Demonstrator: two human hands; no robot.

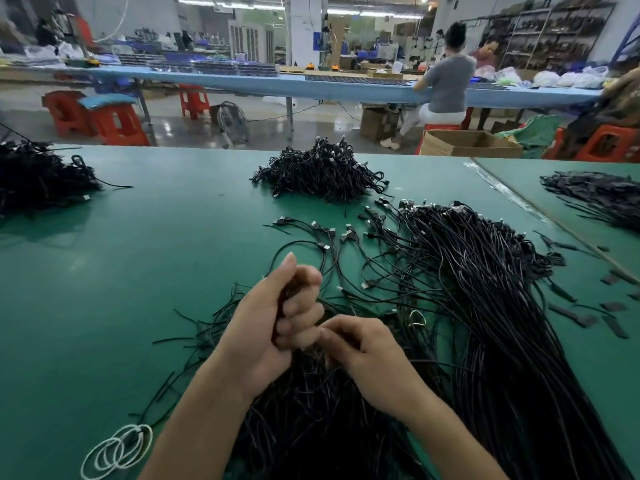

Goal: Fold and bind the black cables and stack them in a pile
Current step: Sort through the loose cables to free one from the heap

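Head view: folded cable [288, 292] in left hand [265, 320]

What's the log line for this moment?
left hand: grips folded cable | right hand: pinches same cable | bound pile: far centre | loose cables: right

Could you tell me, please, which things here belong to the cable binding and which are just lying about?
Job: left hand gripping a folded cable; right hand beside it; loose cables; short black ties; bound pile.
Lying about: white loops; cardboard box; red stools; floor fan.
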